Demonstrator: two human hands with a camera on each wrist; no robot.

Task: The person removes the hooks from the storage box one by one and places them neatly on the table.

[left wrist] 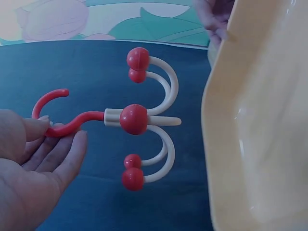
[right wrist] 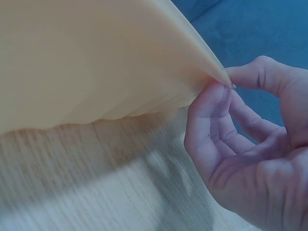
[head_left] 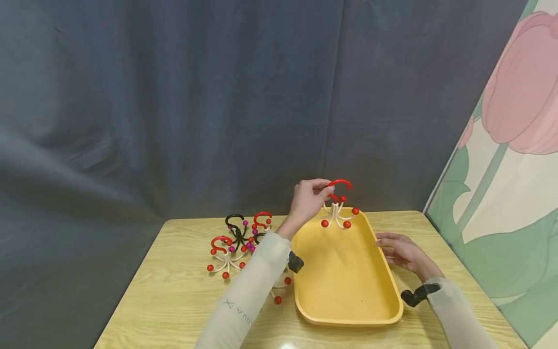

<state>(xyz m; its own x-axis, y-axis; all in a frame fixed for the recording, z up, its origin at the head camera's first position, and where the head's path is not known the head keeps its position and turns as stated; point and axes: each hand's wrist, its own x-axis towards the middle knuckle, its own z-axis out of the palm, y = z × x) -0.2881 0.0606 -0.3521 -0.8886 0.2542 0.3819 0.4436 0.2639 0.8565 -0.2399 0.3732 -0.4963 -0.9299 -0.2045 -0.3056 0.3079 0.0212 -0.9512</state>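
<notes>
My left hand [head_left: 306, 199] pinches the red curved hook of a multi-arm hanger [head_left: 334, 212] between thumb and fingers, holding it up over the far end of a yellow tray [head_left: 344, 276]. In the left wrist view the hanger [left wrist: 134, 119] shows a white hub and curved white arms tipped with red balls, beside the tray's wall [left wrist: 216, 144]. On the tray's right side, my right hand [head_left: 403, 253] has its thumb and index finger at the rim. Up close in the right wrist view, that hand [right wrist: 240, 139] pinches the tray's edge [right wrist: 192, 53].
Left of the tray, several hangers lie on the wooden table [head_left: 174, 291], among them a white one with a red hook [head_left: 226, 259] and a black one [head_left: 238, 235]. My left forearm partly covers them. A dark curtain [head_left: 244, 111] hangs behind; a flower-patterned panel [head_left: 514, 194] stands at right.
</notes>
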